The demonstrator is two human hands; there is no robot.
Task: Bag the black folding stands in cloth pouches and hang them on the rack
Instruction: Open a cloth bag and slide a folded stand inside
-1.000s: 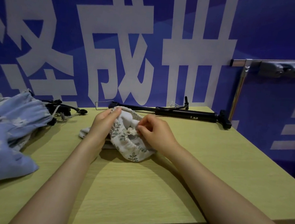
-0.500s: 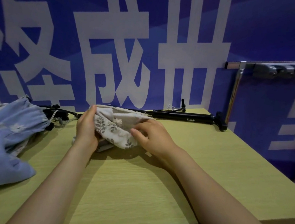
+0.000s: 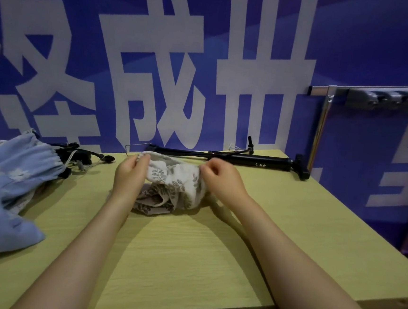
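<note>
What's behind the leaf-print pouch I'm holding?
A black folding stand lies along the table's back edge behind the leaf-print pouch. The pouch and both hands cover part of its left end.

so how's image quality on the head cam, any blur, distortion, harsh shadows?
Head view: soft overall, the hooks on the rack smeared at the right edge; wide-angle bowing bends the table edges; soft forearm shadows across the wood; no glare on the pouch.
</note>
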